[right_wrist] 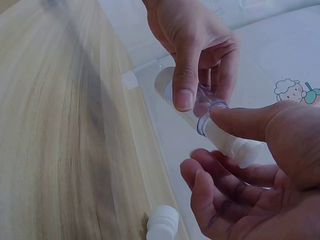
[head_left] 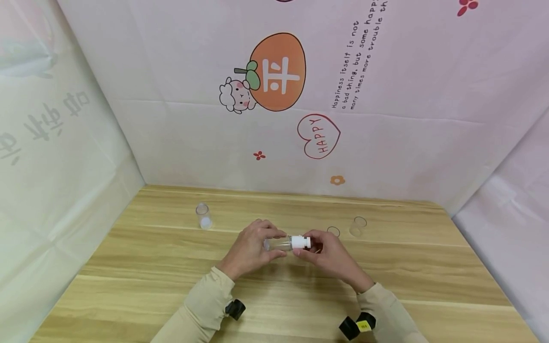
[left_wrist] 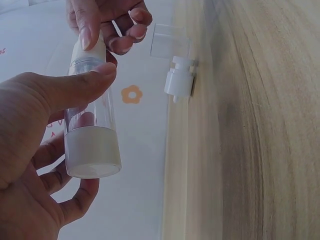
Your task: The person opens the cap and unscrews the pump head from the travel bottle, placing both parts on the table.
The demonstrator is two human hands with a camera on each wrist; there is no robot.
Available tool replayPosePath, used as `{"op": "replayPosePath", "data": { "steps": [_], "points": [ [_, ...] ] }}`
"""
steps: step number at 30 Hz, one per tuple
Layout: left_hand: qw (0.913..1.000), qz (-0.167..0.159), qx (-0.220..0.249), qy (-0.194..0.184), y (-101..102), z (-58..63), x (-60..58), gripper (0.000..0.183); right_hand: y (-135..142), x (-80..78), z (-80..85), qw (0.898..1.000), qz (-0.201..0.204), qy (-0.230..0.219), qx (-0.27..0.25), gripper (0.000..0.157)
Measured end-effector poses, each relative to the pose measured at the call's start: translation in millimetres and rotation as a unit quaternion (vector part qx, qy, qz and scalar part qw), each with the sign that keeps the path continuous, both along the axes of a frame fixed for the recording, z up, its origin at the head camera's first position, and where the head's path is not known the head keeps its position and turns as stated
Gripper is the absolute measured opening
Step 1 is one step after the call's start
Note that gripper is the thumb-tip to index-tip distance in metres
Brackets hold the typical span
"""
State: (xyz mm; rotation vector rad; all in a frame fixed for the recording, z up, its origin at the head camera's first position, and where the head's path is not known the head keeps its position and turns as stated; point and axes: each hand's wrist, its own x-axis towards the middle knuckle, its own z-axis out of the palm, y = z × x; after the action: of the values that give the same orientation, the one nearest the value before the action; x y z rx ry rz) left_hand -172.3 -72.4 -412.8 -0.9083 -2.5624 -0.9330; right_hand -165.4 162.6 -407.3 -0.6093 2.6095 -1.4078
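Observation:
Between the hands, a clear bottle (head_left: 280,244) with a white base is held lying sideways above the table. My left hand (head_left: 253,247) grips its see-through body, thumb on the near side, fingers behind, as the left wrist view shows. A white pump top (head_left: 300,242) sits at the bottle's neck end. The thumb of my right hand (head_left: 332,257) lies on that top where it meets the neck, and a finger is behind it in the left wrist view. The other right fingers (right_wrist: 235,185) are loosely curled below, apart from the bottle.
On the wooden table (head_left: 171,267), a second clear container (head_left: 202,216) with a white bottom stands at the back left. A clear cap (head_left: 358,227) and a thin round rim (head_left: 333,231) are at the right. Another white pump top (left_wrist: 179,77) stands near the cap. Printed cloth (head_left: 193,143) rises behind.

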Motion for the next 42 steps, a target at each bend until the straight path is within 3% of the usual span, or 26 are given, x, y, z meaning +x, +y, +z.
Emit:
{"op": "replayPosePath", "data": {
  "steps": [24, 42],
  "points": [
    [0.9999, -0.008, 0.001, -0.009, 0.6, -1.1, 0.3, 0.038, -0.2, 1.3, 5.4, 0.996, 0.028, -0.007, -0.081, 0.027],
    [0.9999, -0.005, 0.009, -0.002, 1.7, -0.2, 0.8, 0.038, -2.8, 1.5, 3.0, 0.994, -0.008, 0.025, -0.104, 0.025]
  ]
}}
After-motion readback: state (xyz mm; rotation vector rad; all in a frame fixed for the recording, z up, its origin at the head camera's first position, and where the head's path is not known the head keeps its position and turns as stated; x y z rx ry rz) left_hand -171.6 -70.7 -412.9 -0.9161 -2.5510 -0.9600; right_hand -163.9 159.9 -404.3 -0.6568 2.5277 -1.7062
